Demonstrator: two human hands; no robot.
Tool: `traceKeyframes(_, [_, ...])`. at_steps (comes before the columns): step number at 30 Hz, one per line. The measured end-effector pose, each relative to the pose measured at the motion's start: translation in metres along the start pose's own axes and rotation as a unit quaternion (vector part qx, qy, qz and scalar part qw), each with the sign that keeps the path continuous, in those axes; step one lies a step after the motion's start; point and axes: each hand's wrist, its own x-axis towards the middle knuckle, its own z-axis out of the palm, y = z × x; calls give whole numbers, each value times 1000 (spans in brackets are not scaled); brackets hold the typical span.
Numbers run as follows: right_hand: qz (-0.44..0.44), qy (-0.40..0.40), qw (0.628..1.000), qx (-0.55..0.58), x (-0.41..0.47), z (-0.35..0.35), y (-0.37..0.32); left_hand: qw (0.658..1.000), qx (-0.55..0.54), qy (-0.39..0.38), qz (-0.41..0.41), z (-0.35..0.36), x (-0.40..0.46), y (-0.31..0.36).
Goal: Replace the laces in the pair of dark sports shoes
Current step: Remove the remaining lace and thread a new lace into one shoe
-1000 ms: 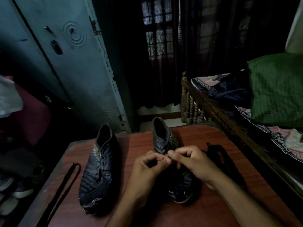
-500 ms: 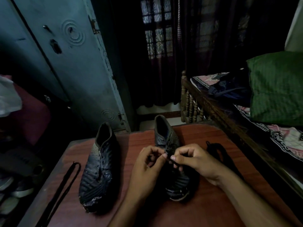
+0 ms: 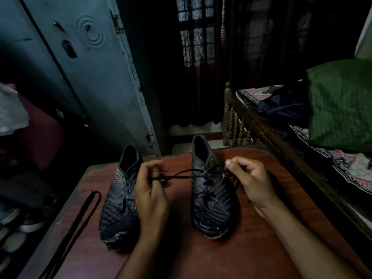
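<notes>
Hands apart since before | left hand (image 3: 151, 195), right hand (image 3: 250, 181) pinch lace (image 3: 181, 175) (taut) | right shoe (image 3: 211, 190)

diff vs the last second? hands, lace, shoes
The left hand and right hand, close together over the right shoe a second ago, have pulled apart sideways, drawing its lace out taut. Each hand keeps its grip on a lace end. Unchanged: the left shoe, the spare lace at the left edge of the table, and the right shoe's spot.
</notes>
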Motion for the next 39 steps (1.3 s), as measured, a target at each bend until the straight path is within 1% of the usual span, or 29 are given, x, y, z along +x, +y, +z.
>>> traceKeyframes(2, [-3, 8, 998, -64, 0, -1, 3, 994, -86, 40, -62, -1, 1, 3])
traceKeyframes(4, [2, 27, 985, -170, 0, -2, 7, 980, -153, 58, -109, -2, 5, 5])
traceKeyframes(6, [-12, 50, 962, -269, -1, -3, 12, 975, -176, 49, -126, -3, 9, 6])
traceKeyframes(8, [-38, 63, 943, -325, -1, -2, 15, 974, -179, 39, -135, -4, 10, 8])
traceKeyframes(10, [-82, 57, 926, -363, -2, 0, 13, 967, -197, 48, -156, -6, 10, 12])
traceKeyframes(12, [-113, 21, 928, -353, -4, 3, 9, 947, -252, 71, -185, -10, 12, 16])
traceKeyframes(13, [-112, -10, 932, -344, -5, 5, 9, 934, -286, 82, -199, -12, 14, 17])
traceKeyframes(15, [-81, -66, 927, -360, -8, 8, 12, 914, -325, 96, -222, -17, 18, 20])
traceKeyframes(17, [-54, -99, 914, -389, -8, 9, 17, 912, -328, 94, -228, -18, 20, 22])
traceKeyframes(19, [-57, -95, 911, -397, -8, 8, 18, 930, -292, 80, -211, -16, 18, 22])
traceKeyframes(20, [-57, -93, 908, -404, -8, 7, 18, 946, -260, 71, -182, -15, 17, 20])
traceKeyframes(21, [-54, -93, 906, -409, -9, 7, 18, 965, -221, 52, -135, -14, 14, 20])
traceKeyframes(23, [-49, -91, 907, -409, -10, 8, 17, 992, -120, -26, -27, -11, 8, 17])
traceKeyframes(24, [-48, -89, 908, -407, -11, 9, 16, 995, -66, -70, 8, -9, 3, 17])
traceKeyframes(25, [-48, -88, 909, -405, -11, 10, 15, 994, -23, -104, 25, -7, -1, 15])
traceKeyframes(28, [-56, -94, 908, -404, -12, 12, 14, 982, 36, -182, 28, -5, -4, 5])
traceKeyframes(31, [-54, -97, 902, -417, -12, 13, 15, 958, 105, -264, 47, -6, -3, -6])
traceKeyframes(33, [-48, -94, 901, -421, -12, 13, 16, 944, 177, -266, 77, -5, -4, -9])
traceKeyframes(35, [-48, -91, 899, -425, -12, 14, 17, 942, 233, -222, 96, -5, -4, -11])
traceKeyframes(37, [-49, -87, 899, -426, -13, 15, 18, 945, 254, -174, 111, -7, -3, -10])
traceKeyframes(39, [-50, -86, 900, -424, -12, 16, 18, 952, 234, -151, 129, -7, -2, -6])
